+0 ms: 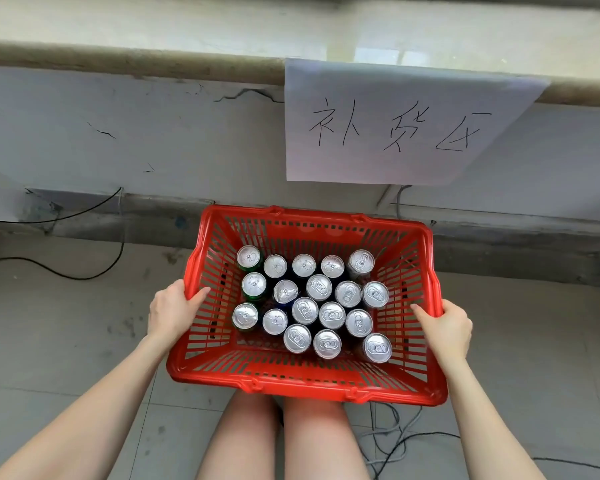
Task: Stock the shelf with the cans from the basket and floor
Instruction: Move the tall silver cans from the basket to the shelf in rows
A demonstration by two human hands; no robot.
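A red plastic basket (pixel 326 384) is in front of me above my knees, close to a wall. Several upright cans (pixel 318 287) with silver tops fill its bottom; a few at the left (pixel 253 285) have green sides. My left hand (pixel 174 308) grips the basket's left rim, thumb over the inside. My right hand (pixel 447 327) grips the right rim the same way. A stone ledge (pixel 118 57) runs along the wall above the basket.
A white paper sign (pixel 395 126) with handwritten characters hangs from the ledge above the basket. Black cables (pixel 94 268) trail over the tiled floor at the left, more cables (pixel 395 438) at the lower right. My bare knees (pixel 281 427) are under the basket.
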